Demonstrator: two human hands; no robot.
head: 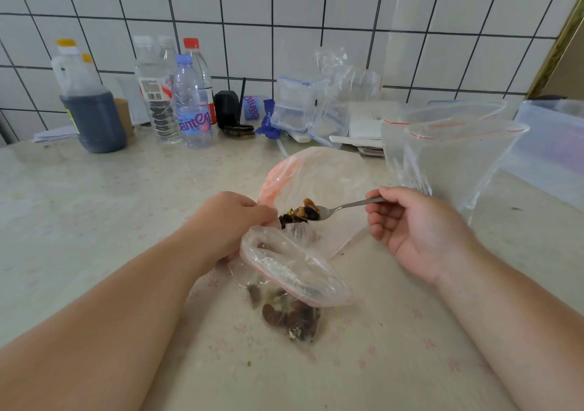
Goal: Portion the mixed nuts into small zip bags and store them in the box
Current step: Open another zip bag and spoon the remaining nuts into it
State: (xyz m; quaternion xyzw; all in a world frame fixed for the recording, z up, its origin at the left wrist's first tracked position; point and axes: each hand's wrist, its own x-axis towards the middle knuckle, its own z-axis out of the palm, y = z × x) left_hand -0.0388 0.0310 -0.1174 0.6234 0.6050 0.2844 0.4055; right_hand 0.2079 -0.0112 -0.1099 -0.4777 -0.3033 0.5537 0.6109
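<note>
Centrally: small clear zip bag with pink seal strip (294, 271), mouth gaping, standing on the pale floral-print tabletop (94, 221); holds brown and dark mixed nuts (289, 317) at its bottom, individual kinds hard to make out. Left hand (234, 221) pinches the bag's rim; its fingertips are hidden behind the plastic. Right hand (414, 230) pinches the handle of a metal spoon (331, 210), whose bowl, heaped with nuts, hangs above the bag's mouth. Behind: larger pinkish clear bag (319, 180), contents hidden. Right: two empty red-striped zip bags (452, 157) standing open; translucent plastic box (556, 145), cut off by the frame edge. Rear: clear water bottles (177, 94), dark-liquid jug (91, 107), stacked clear clip-lid containers (297, 104).
</note>
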